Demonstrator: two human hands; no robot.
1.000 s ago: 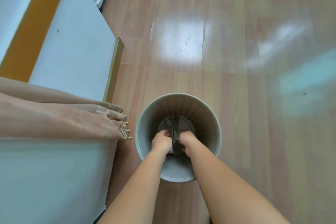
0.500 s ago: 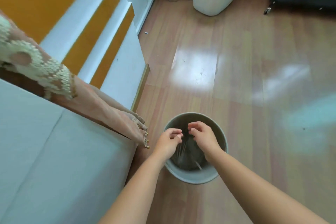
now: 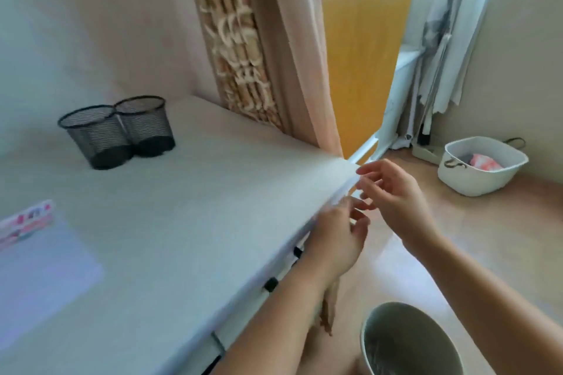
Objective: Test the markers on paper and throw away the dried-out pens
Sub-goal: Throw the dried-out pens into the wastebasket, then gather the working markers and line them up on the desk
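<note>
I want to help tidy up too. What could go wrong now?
The round grey waste bin stands on the floor right beside the white desk, so a foot might knock it over. Both black wire-mesh pen cups look empty, so good markers may have been binned too. The empty left hand and right hand hover near the desk's corner and could bump it.

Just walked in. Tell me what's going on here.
A person is at the white desk with both bare hands raised beside its edge. The left hand and the right hand hold nothing, fingers loose. The round grey waste bin sits on the wooden floor below them; its contents are too blurred to tell. On the desk, the two black wire-mesh pen cups look empty, and a white sheet of paper lies at the left, with no marker in sight.
</note>
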